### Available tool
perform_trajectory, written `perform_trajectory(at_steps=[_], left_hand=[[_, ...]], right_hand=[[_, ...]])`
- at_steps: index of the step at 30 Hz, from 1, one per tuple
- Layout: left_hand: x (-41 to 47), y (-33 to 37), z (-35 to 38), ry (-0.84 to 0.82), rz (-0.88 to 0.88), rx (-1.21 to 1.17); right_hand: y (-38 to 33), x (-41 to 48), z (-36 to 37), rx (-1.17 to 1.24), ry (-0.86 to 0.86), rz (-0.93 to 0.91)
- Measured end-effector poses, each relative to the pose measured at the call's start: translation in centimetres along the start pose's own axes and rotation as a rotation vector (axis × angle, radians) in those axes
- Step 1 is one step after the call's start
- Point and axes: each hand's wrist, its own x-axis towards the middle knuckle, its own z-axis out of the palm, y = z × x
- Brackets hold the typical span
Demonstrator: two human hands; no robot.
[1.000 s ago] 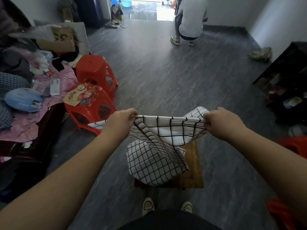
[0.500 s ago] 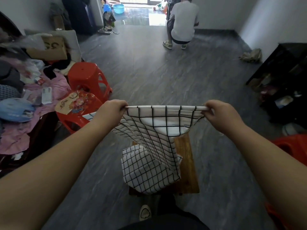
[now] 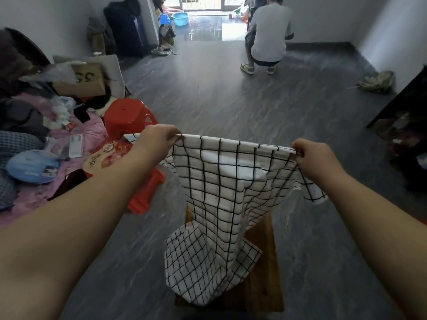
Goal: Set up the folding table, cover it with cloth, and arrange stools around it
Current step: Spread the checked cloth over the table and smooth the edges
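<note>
A white cloth with a black grid (image 3: 215,204) hangs stretched between my two hands. My left hand (image 3: 157,139) pinches its upper left edge and my right hand (image 3: 312,158) pinches the upper right edge. The cloth's lower folds rest on a small wooden table top (image 3: 263,280) right in front of me, hiding most of it. Two red plastic stools stand to the left: one further back (image 3: 128,116), and a nearer one (image 3: 147,192) partly behind my left arm, with a printed packet (image 3: 106,155) on its seat.
A cluttered surface with pink cloth and a blue round object (image 3: 32,166) fills the left side. A person in a white shirt (image 3: 269,35) crouches far ahead. Dark furniture (image 3: 406,135) lines the right wall. A cardboard box (image 3: 83,82) sits at the back left.
My hands have moved further apart and the cloth's top edge is pulled out wider and straighter. The view has tipped up, showing more of the room ahead.
</note>
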Motion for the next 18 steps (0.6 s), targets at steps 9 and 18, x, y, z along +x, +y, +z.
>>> perform_trajectory(at_steps=[9, 18], left_hand=[[12.8, 2.9, -5.3, 0.126, 0.039, 0.132], [20.4, 4.8, -12.2, 0.268, 0.046, 0.129]], right_hand=[[-2.3, 13.0, -7.1, 0.122, 0.293, -0.024], [-5.2, 22.1, -13.8, 0.158, 0.415, -0.144]])
